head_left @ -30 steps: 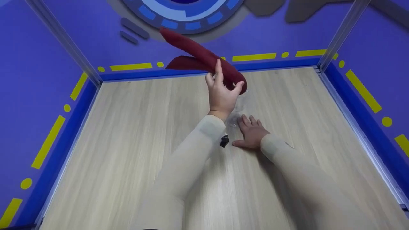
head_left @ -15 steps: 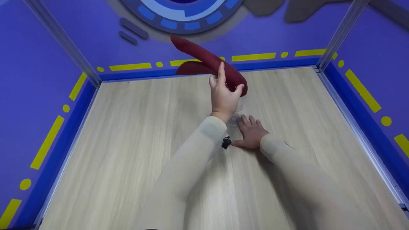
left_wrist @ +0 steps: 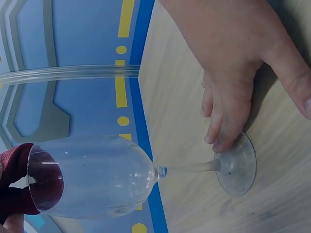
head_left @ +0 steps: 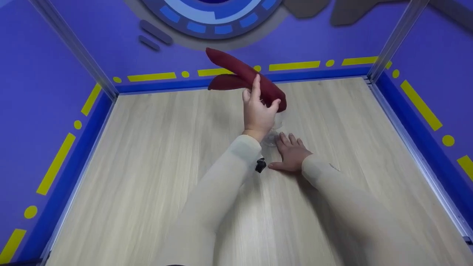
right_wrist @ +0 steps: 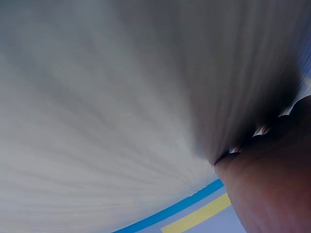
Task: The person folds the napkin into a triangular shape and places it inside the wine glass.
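In the head view my left hand (head_left: pixel 258 112) pinches a dark red cloth (head_left: pixel 240 70) at the mouth of a clear wine glass (head_left: pixel 278 121). Two loose ends of the cloth stick out toward the upper left. The left wrist view has the wine glass (left_wrist: pixel 97 174) standing upright on its thin stem, with part of the red cloth (left_wrist: pixel 44 182) tucked inside the rim. My right hand (head_left: pixel 293 155) lies flat with its fingers spread, and its fingertips (left_wrist: pixel 226 141) rest on the glass's round foot (left_wrist: pixel 243 170).
The pale wood-grain table (head_left: pixel 147 166) is enclosed by blue printed walls (head_left: pixel 314 44) at the back and both sides. Metal posts (head_left: pixel 399 40) stand at the rear corners. A small black piece (head_left: pixel 260 165) shows beneath the left cuff.
The cloth's loose ends have come down and to the right, closer to the glass. My left hand has shifted slightly with them. The right hand and the glass's foot stay put.
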Demonstrator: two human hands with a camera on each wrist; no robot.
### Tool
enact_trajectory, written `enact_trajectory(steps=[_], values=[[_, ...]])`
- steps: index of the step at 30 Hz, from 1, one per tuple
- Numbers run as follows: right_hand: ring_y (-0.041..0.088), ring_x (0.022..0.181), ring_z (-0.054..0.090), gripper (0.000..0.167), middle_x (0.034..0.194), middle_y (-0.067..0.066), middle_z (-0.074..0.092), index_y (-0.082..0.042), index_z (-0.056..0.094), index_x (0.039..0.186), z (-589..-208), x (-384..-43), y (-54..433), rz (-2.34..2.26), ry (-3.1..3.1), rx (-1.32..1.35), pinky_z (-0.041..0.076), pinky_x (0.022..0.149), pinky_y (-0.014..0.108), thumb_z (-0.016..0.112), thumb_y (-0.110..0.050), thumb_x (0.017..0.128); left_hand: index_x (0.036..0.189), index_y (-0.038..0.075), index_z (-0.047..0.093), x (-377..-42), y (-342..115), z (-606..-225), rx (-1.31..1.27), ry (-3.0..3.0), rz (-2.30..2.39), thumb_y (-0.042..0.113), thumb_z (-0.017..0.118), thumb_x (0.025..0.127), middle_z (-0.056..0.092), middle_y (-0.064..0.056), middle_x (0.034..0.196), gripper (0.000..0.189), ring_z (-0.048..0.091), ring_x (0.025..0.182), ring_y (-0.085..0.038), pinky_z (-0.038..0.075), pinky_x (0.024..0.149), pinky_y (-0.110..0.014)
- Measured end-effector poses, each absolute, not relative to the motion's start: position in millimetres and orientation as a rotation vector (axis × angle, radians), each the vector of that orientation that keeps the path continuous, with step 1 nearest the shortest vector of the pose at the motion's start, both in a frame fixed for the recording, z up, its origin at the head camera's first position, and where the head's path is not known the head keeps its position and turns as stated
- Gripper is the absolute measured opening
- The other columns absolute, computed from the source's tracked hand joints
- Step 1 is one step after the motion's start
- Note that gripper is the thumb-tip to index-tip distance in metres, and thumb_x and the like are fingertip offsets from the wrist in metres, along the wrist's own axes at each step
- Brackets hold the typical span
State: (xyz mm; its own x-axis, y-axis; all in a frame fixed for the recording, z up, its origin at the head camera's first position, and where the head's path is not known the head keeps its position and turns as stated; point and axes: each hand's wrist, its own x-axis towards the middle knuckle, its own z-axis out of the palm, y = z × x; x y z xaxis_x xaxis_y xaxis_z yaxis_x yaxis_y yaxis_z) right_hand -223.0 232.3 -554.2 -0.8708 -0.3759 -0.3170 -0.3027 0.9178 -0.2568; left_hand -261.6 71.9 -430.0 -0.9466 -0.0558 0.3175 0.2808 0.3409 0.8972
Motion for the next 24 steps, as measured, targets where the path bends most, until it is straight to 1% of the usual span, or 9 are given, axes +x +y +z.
enact_trajectory(steps=[4, 10, 14, 16, 17, 22, 24], values=[[0.055, 0.16, 0.003, 0.115, 0.176, 0.025, 0.005, -0.003, 0.011, 0.168, -556, -223, 233, -0.293, 2.713, -0.498, 0.01, 0.127, 0.071, 0.061, -0.073, 0.093, 0.167, 0.022, 0.033, -263, 72, -432, -0.191, -2.345, -1.615, 0.021, 0.082, 0.094, 0.048, -0.014, 0.142, 0.088, 0.061, 0.119, -0.019, 0.056, 0.097, -0.02], [0.055, 0.16, 0.005, 0.115, 0.176, 0.025, 0.007, -0.003, 0.012, 0.168, -558, -225, 234, -0.292, 2.718, -0.495, 0.012, 0.127, 0.071, 0.06, -0.074, 0.092, 0.167, 0.023, 0.033, -263, 71, -435, -0.201, -2.406, -1.529, 0.025, 0.081, 0.094, 0.05, -0.013, 0.139, 0.087, 0.062, 0.119, -0.019, 0.056, 0.097, -0.022], [0.055, 0.16, 0.004, 0.115, 0.176, 0.024, 0.005, -0.003, 0.01, 0.169, -557, -225, 233, -0.289, 2.708, -0.489, 0.011, 0.127, 0.07, 0.06, -0.074, 0.092, 0.166, 0.022, 0.034, -261, 71, -439, -0.209, -2.448, -1.444, 0.026, 0.08, 0.095, 0.053, -0.013, 0.131, 0.085, 0.063, 0.102, -0.018, 0.057, 0.089, -0.023], [0.054, 0.16, 0.003, 0.115, 0.176, 0.024, 0.004, -0.003, 0.01, 0.169, -556, -224, 233, -0.281, 2.701, -0.483, 0.01, 0.127, 0.07, 0.06, -0.074, 0.093, 0.166, 0.022, 0.036, -260, 72, -441, -0.212, -2.452, -1.424, 0.026, 0.08, 0.095, 0.053, -0.013, 0.128, 0.083, 0.062, 0.097, -0.018, 0.056, 0.086, -0.023], [0.054, 0.16, 0.003, 0.115, 0.176, 0.024, 0.004, -0.003, 0.009, 0.169, -555, -224, 233, -0.277, 2.699, -0.481, 0.01, 0.128, 0.07, 0.059, -0.074, 0.093, 0.165, 0.022, 0.037, -260, 72, -442, -0.215, -2.452, -1.419, 0.026, 0.08, 0.095, 0.054, -0.013, 0.128, 0.083, 0.061, 0.097, -0.018, 0.056, 0.087, -0.023], [0.054, 0.161, 0.003, 0.115, 0.176, 0.023, 0.004, -0.003, 0.009, 0.169, -553, -223, 233, -0.265, 2.696, -0.477, 0.01, 0.128, 0.069, 0.059, -0.074, 0.093, 0.164, 0.022, 0.04, -260, 72, -443, -0.219, -2.455, -1.44, 0.027, 0.081, 0.095, 0.054, -0.013, 0.132, 0.08, 0.061, 0.115, -0.019, 0.055, 0.101, -0.023], [0.054, 0.16, 0.003, 0.114, 0.176, 0.024, 0.004, -0.003, 0.009, 0.169, -554, -223, 232, -0.272, 2.698, -0.48, 0.01, 0.128, 0.069, 0.059, -0.073, 0.094, 0.164, 0.022, 0.04, -259, 71, -442, -0.223, -2.448, -1.471, 0.03, 0.081, 0.095, 0.054, -0.013, 0.134, 0.08, 0.061, 0.12, -0.019, 0.054, 0.104, -0.024]])
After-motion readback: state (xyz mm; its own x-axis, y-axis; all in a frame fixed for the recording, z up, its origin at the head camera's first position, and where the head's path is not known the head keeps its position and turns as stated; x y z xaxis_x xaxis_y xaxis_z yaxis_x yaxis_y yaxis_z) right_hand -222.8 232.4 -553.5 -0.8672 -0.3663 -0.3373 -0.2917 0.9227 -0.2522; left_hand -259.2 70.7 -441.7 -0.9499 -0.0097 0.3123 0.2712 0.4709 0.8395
